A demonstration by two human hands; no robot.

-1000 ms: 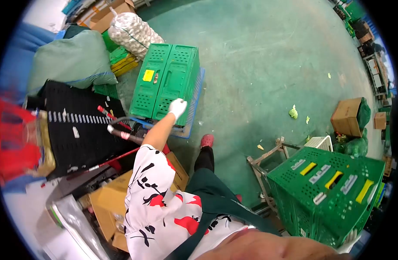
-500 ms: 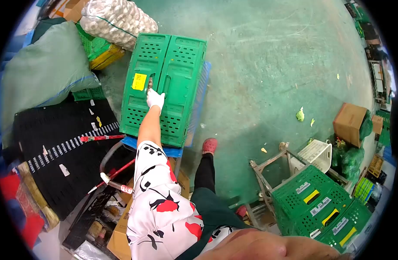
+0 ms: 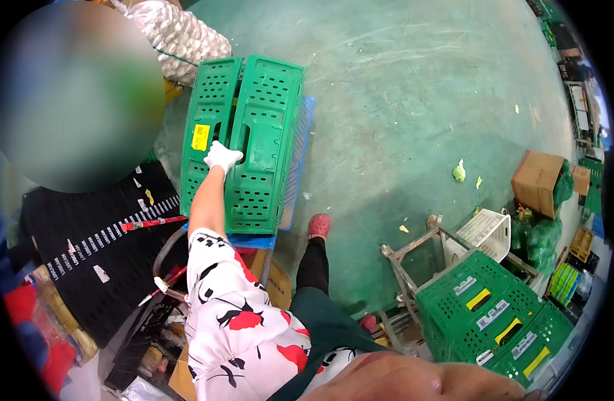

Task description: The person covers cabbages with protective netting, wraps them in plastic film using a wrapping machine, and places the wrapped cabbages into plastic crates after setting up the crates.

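Okay, left hand (image 3: 223, 155): wearing a white glove, touching the lid beside the left flap's slot; fingers are curling in, tips hidden, so can't tell gripping vs pressing.
Left flap (image 3: 210, 90): carrying a yellow label (image 3: 200, 137), just above-left of the glove.
Right flap (image 3: 267, 107): lying alongside, dark gap showing between the two.
Green crate (image 3: 257, 160): sitting lengthwise on a blue platform (image 3: 301, 144), which is sticking out along its right edge.
Sleeve (image 3: 216, 281): floral print, bare forearm reaching up to the lid.
Black mat (image 3: 86, 267): lying left of the crate, red bar (image 3: 153, 223) resting across it.
Net sack (image 3: 180, 37): bulging with pale bulbs, above-left of the crate; blur is covering the area beside it.
Stacked crates (image 3: 480, 301): standing lower right, white basket (image 3: 490, 234) just above.
Leaf scrap (image 3: 458, 172): lying on the floor.
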